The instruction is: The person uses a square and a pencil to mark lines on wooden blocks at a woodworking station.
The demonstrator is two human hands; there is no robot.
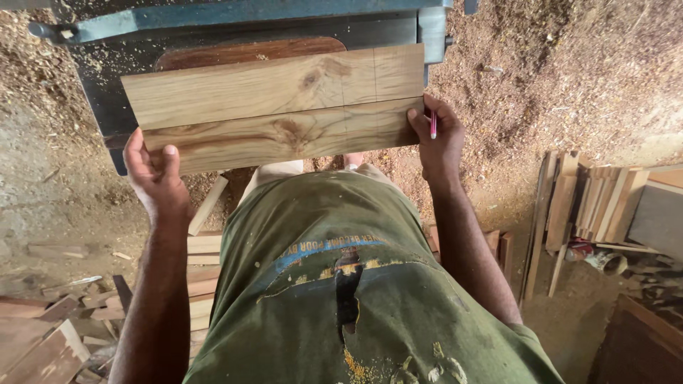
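Left grip: left hand (155, 174) clamped on the plank's (284, 135) left end.
Right grip: right hand (439, 139) pinches its right end, holding a pencil (432, 124).
Plank: lies across the metal desk (235, 21).
Floor: sawdust (569, 64) everywhere; wood offcuts (590, 203) stacked right.

Two long pale wooden boards lie flat, side by side, long edges touching, across the metal saw table. The far pale knotty plank (270, 87) shows a dark knot right of centre and a thin pencil line across its right part. The near golden-brown grained plank (284, 136) carries a swirling knot mid-length, its ends gripped from either side. A slim pink pencil (433, 124) stands nearly upright just beside that board's right end.
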